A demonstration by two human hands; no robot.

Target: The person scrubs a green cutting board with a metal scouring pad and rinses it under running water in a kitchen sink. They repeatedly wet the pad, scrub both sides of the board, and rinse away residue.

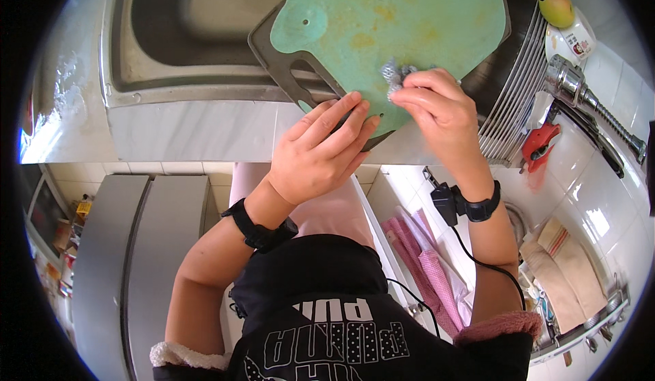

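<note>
A green cutting board (440, 17) with a dark grey border and handle slopes over the sink and its front edge. Yellowish-brown stains mark its face. My right hand (440, 104) pinches a crumpled silvery scrubber, apparently steel wool (391, 76), against the board's surface. At the board's near end, by the handle slot, my left hand (322, 145) lies with its fingers over the edge, holding it; the thumb is hidden.
Left of the board is a stainless steel sink (204, 23). A metal rod rack (511, 94) lies to the right, near a yellow-green fruit (558, 6), a faucet with a flexible hose (568, 76) and a red-handled tool (540, 143). A cable hangs from my right wrist strap (481, 202).
</note>
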